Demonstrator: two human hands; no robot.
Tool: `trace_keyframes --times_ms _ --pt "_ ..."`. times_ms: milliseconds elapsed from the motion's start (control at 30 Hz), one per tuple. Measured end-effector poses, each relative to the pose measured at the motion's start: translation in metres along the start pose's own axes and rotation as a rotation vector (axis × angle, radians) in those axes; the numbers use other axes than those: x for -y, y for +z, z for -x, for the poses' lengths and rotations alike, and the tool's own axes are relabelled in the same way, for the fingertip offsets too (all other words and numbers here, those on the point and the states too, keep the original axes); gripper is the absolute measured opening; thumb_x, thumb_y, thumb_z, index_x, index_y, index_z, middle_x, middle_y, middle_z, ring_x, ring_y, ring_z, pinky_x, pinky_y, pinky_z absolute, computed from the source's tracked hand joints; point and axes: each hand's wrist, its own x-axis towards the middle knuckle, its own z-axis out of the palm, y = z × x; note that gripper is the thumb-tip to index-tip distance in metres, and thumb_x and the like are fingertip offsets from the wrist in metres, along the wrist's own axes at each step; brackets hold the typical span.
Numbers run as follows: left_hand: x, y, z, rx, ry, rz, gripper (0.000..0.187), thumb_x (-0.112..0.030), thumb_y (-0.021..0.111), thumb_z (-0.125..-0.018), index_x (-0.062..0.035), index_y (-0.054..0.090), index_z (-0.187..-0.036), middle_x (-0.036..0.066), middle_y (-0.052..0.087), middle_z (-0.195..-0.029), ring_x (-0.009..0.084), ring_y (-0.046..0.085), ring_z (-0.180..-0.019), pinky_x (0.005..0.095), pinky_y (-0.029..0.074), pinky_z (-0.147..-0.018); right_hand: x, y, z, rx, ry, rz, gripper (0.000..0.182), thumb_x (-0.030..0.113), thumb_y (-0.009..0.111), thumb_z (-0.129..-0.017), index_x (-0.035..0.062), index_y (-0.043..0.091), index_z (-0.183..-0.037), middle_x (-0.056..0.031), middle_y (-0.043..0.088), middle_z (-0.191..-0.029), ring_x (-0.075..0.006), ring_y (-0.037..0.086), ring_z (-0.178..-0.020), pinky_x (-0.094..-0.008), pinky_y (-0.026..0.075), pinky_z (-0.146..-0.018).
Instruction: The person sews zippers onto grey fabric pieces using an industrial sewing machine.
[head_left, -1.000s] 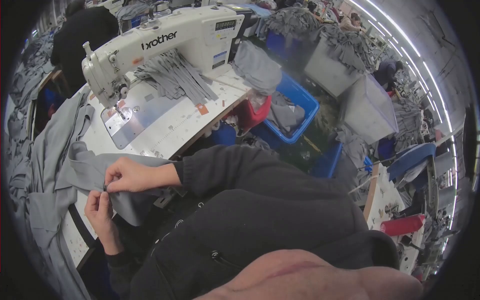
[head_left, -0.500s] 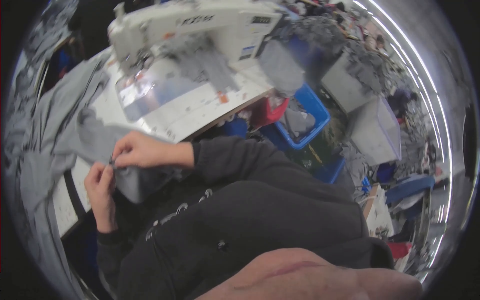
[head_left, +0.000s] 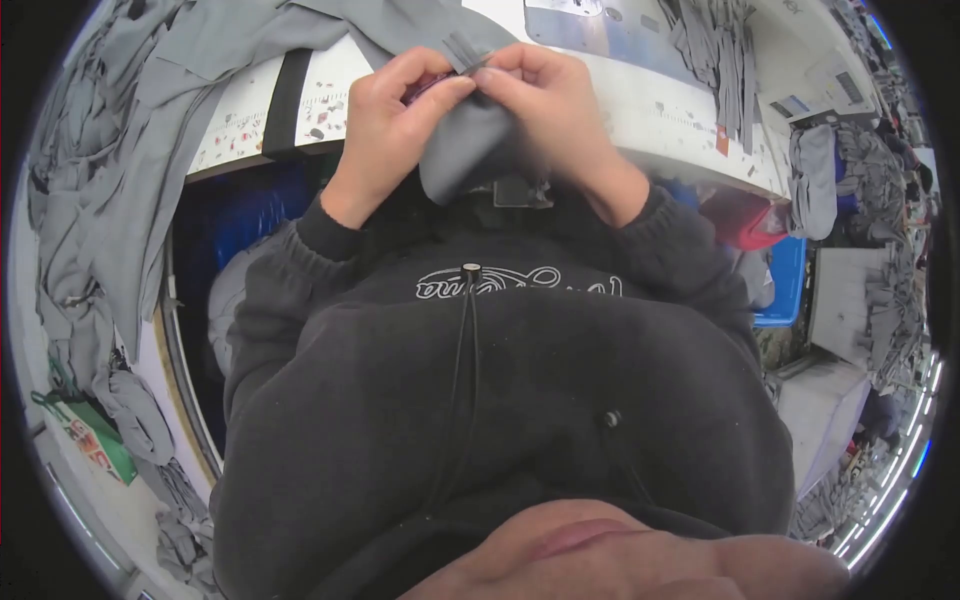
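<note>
Grey fabric (head_left: pixel 465 145) hangs over the front edge of the white sewing table (head_left: pixel 340 95), pinched between both hands. My left hand (head_left: pixel 385 125) is closed on it, thumb and fingertips together at the cloth's edge. From the other side my right hand (head_left: pixel 560 115) pinches the same edge, its fingertips nearly touching those of my left hand. A small dark item shows inside the curled fingers of my left hand, too hidden to identify.
More grey cloth (head_left: pixel 120 160) lies heaped at the left. A metal plate (head_left: pixel 610 35) is set in the table. At the right are a red container (head_left: pixel 745 220), a blue bin (head_left: pixel 787 285) and a pale box (head_left: pixel 825 410). A green bag (head_left: pixel 95 435) stands lower left.
The view has swung left and straightened, so the hands now appear higher and nearer the middle. Most of the sewing machine has left the view. Both hands still pinch the grey fabric.
</note>
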Motion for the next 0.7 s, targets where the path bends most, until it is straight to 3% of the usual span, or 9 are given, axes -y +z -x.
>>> trace_keyframes --times_ms 67,167,267,367,467,567,700 --pt "0.003 0.0 0.002 -0.021 -0.07 0.094 0.006 -0.012 0.069 -0.082 -0.007 0.067 -0.083 -0.003 0.064 -0.076 0.006 0.054 -0.072 0.0199 0.042 -0.068 0.003 -0.001 0.003 -0.047 -0.005 -0.086 0.009 0.019 0.072 -0.079 0.012 0.065 -0.077 0.0064 0.059 -0.066 -0.0019 0.05 -0.063 -0.0164 0.038 -0.061" --pt "0.001 -0.001 0.001 0.016 -0.086 0.1 0.007 -0.014 0.068 -0.084 -0.0073 0.068 -0.083 -0.003 0.064 -0.074 0.006 0.053 -0.071 0.0199 0.041 -0.066 -0.004 -0.003 0.001 -0.036 -0.004 -0.095 0.008 0.016 0.073 -0.079 0.0122 0.067 -0.078 0.0061 0.063 -0.07 -0.0019 0.052 -0.066 -0.0156 0.04 -0.063" --pt "-0.003 -0.001 0.0 0.066 -0.049 0.031 0.016 -0.018 0.069 -0.085 -0.0096 0.06 -0.074 -0.006 0.048 -0.063 0.0058 0.04 -0.062 0.0214 0.032 -0.059 -0.002 -0.004 0.003 0.04 0.016 -0.094 0.007 0.016 0.071 -0.081 0.011 0.066 -0.078 0.0044 0.064 -0.073 -0.0043 0.055 -0.07 -0.0174 0.042 -0.067" --pt "-0.002 -0.001 -0.002 0.08 0.005 -0.023 0.028 -0.021 0.069 -0.085 -0.0106 0.051 -0.067 -0.005 0.039 -0.061 0.0073 0.034 -0.061 0.0231 0.029 -0.057 -0.006 -0.004 0.003 0.082 0.013 -0.068 0.012 0.021 0.071 -0.081 0.0096 0.068 -0.078 0.0022 0.065 -0.08 -0.0059 0.057 -0.077 -0.0187 0.043 -0.071" --pt "0.002 0.001 -0.001 0.069 0.028 -0.005 0.024 -0.018 0.067 -0.086 -0.0106 0.054 -0.067 -0.005 0.042 -0.061 0.0068 0.036 -0.061 0.0234 0.03 -0.057 -0.009 -0.004 0.004 0.076 -0.019 -0.111 0.011 0.019 0.071 -0.082 0.0099 0.067 -0.078 0.003 0.064 -0.077 -0.0051 0.055 -0.074 -0.0191 0.042 -0.07" --pt "0.0 0.0 -0.001 0.08 -0.062 0.078 0.019 -0.017 0.069 -0.085 -0.0102 0.059 -0.07 -0.006 0.05 -0.065 0.0046 0.043 -0.064 0.0211 0.036 -0.06 -0.008 -0.003 0.004 0.057 -0.047 -0.127 0.011 0.018 0.071 -0.083 0.0105 0.067 -0.076 0.0039 0.062 -0.069 -0.0036 0.053 -0.067 -0.0172 0.041 -0.064" --pt "-0.002 -0.005 -0.001 0.15 -0.188 0.267 0.016 -0.018 0.069 -0.085 -0.0102 0.063 -0.073 -0.007 0.056 -0.068 0.0024 0.047 -0.065 0.0191 0.038 -0.061 -0.012 -0.001 0.003 0.079 -0.095 -0.189 0.011 0.018 0.071 -0.083 0.0111 0.067 -0.075 0.0044 0.063 -0.071 -0.0039 0.055 -0.068 -0.0186 0.042 -0.063"
